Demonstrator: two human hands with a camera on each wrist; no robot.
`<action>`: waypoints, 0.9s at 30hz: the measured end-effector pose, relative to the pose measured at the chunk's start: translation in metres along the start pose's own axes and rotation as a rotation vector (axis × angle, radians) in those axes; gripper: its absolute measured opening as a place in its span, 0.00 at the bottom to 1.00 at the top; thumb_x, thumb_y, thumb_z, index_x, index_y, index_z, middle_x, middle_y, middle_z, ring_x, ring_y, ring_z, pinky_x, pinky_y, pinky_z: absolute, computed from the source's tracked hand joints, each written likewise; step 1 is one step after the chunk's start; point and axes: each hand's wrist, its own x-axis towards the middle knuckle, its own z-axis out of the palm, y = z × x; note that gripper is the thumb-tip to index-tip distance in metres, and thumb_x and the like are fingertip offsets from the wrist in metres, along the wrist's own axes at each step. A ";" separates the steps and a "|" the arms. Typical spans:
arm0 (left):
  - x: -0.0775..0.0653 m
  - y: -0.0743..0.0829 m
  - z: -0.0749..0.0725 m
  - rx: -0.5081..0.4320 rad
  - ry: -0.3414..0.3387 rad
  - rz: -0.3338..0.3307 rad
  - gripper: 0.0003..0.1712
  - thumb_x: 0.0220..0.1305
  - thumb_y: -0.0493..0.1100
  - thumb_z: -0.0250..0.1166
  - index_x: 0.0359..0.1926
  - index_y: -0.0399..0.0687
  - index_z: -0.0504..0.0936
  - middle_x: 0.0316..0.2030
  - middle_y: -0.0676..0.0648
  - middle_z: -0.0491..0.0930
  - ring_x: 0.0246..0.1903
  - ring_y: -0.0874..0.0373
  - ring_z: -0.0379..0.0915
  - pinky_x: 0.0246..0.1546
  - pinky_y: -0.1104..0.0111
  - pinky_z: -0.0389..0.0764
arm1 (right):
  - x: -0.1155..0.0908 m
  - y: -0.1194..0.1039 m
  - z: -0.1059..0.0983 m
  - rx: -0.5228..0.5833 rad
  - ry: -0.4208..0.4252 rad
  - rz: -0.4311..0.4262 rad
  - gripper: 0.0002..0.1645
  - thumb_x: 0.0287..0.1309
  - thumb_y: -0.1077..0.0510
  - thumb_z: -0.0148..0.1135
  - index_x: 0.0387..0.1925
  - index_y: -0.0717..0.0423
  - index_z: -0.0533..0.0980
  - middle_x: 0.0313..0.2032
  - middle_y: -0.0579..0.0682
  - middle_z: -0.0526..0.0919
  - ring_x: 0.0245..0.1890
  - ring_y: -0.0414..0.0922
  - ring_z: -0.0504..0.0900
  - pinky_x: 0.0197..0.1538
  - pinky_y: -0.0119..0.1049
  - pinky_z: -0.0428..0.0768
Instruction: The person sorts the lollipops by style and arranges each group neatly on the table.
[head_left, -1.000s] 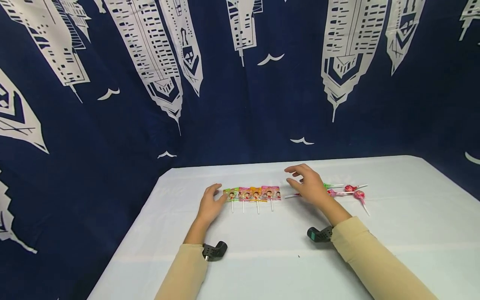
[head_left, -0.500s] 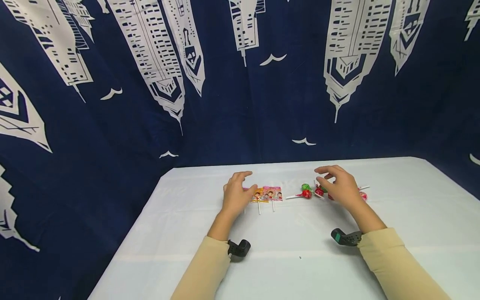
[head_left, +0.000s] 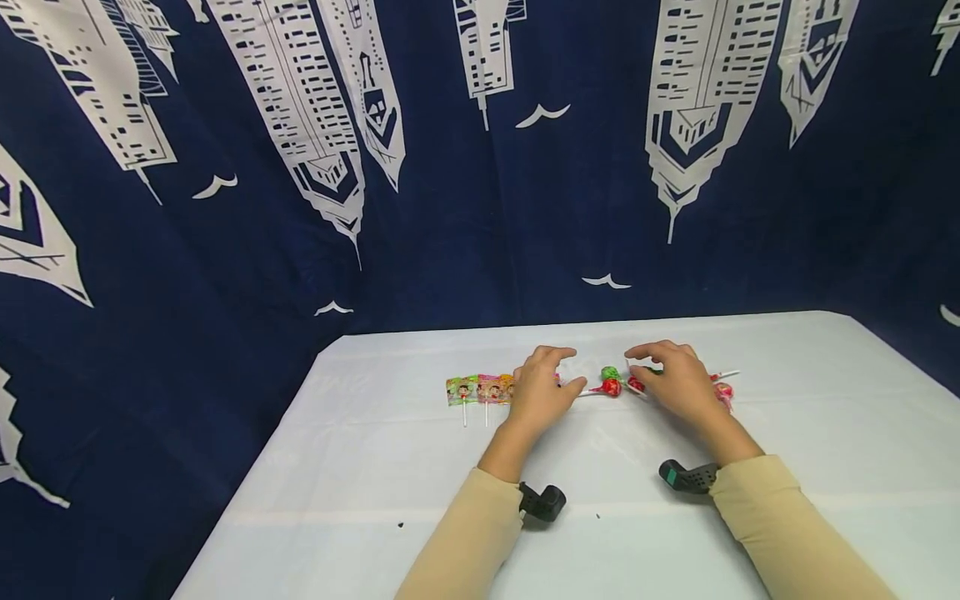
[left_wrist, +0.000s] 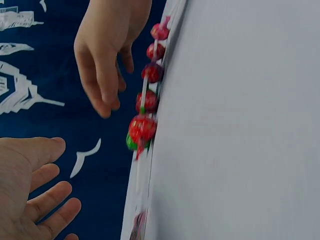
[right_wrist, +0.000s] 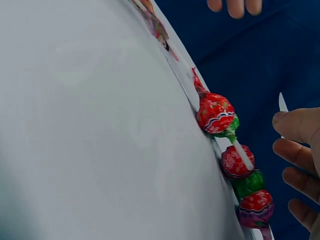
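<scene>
My left hand (head_left: 543, 387) hovers over the right end of a row of flat-wrapped lollipops, fingers loosely spread and holding nothing. The green flat lollipop (head_left: 462, 390) and the pink flat lollipop (head_left: 491, 389) show at the row's left; the hand hides most of the others. Over a loose pile of round lollipops is my right hand (head_left: 675, 379), its fingers relaxed and nothing in them. A red round lollipop (head_left: 611, 387) and a green round lollipop (head_left: 610, 373) lie between the two hands. In the right wrist view, purple-and-red (right_wrist: 256, 207) and red (right_wrist: 237, 161) lollipops overlap.
All the candy lies on a white-covered table (head_left: 337, 467). Behind its far edge hangs a dark blue curtain (head_left: 480, 250) printed with white buildings and birds. A small dark speck (head_left: 401, 525) is on the cloth near the left forearm.
My left hand has moved right along the flat lollipops, from the green one to the row's right end. My right hand moved right over the round lollipops, then stayed there. The lollipops have not moved.
</scene>
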 end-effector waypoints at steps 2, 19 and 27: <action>0.003 0.006 0.008 0.020 -0.011 -0.001 0.24 0.63 0.50 0.69 0.60 0.55 0.81 0.57 0.51 0.80 0.60 0.57 0.74 0.58 0.59 0.66 | 0.002 0.001 0.004 -0.010 0.011 0.001 0.15 0.63 0.57 0.65 0.50 0.54 0.83 0.51 0.63 0.83 0.48 0.60 0.76 0.49 0.56 0.71; 0.004 0.017 0.059 0.081 0.055 -0.091 0.19 0.58 0.52 0.74 0.50 0.54 0.87 0.46 0.53 0.85 0.50 0.59 0.80 0.52 0.65 0.72 | 0.024 0.005 0.022 0.027 -0.150 0.038 0.18 0.64 0.53 0.64 0.52 0.55 0.82 0.47 0.60 0.87 0.48 0.58 0.82 0.48 0.57 0.68; 0.004 0.011 0.066 0.121 0.038 -0.091 0.19 0.58 0.53 0.74 0.51 0.57 0.87 0.41 0.56 0.85 0.46 0.63 0.80 0.48 0.67 0.70 | 0.022 0.007 0.028 0.012 -0.151 0.011 0.16 0.64 0.54 0.65 0.52 0.52 0.83 0.48 0.59 0.87 0.50 0.61 0.82 0.45 0.55 0.64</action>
